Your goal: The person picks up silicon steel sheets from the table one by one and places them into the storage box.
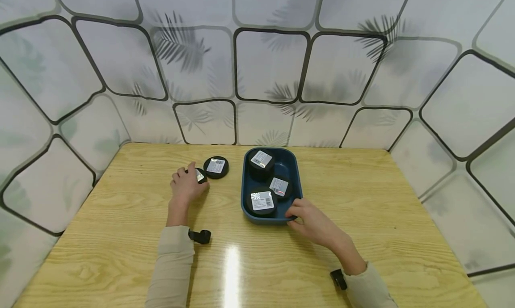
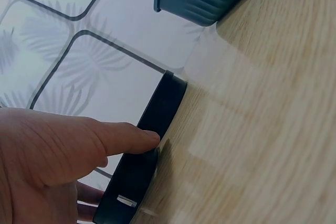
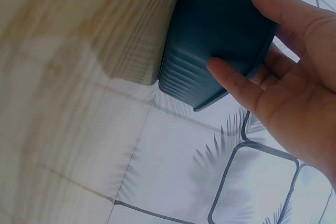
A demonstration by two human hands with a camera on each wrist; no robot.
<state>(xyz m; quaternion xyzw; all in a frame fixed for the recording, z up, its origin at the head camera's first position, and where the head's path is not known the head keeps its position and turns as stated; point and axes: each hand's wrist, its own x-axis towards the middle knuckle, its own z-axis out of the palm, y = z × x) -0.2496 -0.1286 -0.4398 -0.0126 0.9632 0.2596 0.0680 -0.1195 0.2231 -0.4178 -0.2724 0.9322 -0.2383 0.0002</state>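
My left hand (image 1: 186,185) grips a flat round black container (image 1: 200,175) from above on the table, thumb on the near side. A light label shows on top, partly covered by the fingers. Close behind it to the right lies a second round black container (image 1: 216,167) with a white label. In the left wrist view the gripped black container (image 2: 126,182) has its thin side toward the camera. My right hand (image 1: 315,223) holds the near right corner of a blue plastic bin (image 1: 297,176), fingers over the rim. The right wrist view shows fingertips against its outer wall (image 3: 210,30).
Inside the bin are several labelled black containers: one at the back left (image 1: 261,159), one in the middle (image 1: 280,187) and one at the front left (image 1: 262,201). The wooden table (image 1: 354,178) ends at a patterned wall covering (image 1: 271,66) behind and at both sides.
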